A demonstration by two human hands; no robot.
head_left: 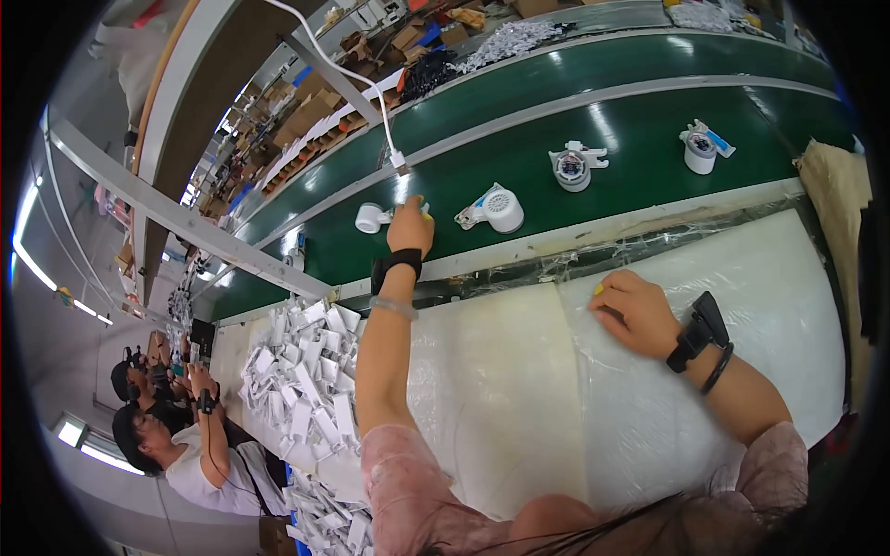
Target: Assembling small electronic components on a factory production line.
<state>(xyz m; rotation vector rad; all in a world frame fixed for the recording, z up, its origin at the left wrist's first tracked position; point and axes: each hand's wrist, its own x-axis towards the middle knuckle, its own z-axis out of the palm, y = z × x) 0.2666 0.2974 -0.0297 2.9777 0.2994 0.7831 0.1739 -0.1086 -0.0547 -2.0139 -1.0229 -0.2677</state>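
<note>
My left hand (410, 229) reaches over the green conveyor belt (538, 218), its fingers bent over the handle end of a white handheld fan (369, 218). The hand covers most of that handle. Just to its right lies another white fan (502, 209) with a round slotted grille. Above the hand hangs a white cable (394, 139) with a metal plug at its tip. My right hand (635, 313) rests on the plastic-covered table (501, 371), fingers loosely curled in, with nothing visible in them. A yellow cover shows on a fingertip of each hand.
Farther right on the belt sit two white units with exposed insides, one (572, 169) nearer and one (705, 148) beyond. A heap of white plastic parts (311, 371) lies left of my left arm. A metal frame bar (185, 208) crosses the left side. A co-worker (199, 445) sits there.
</note>
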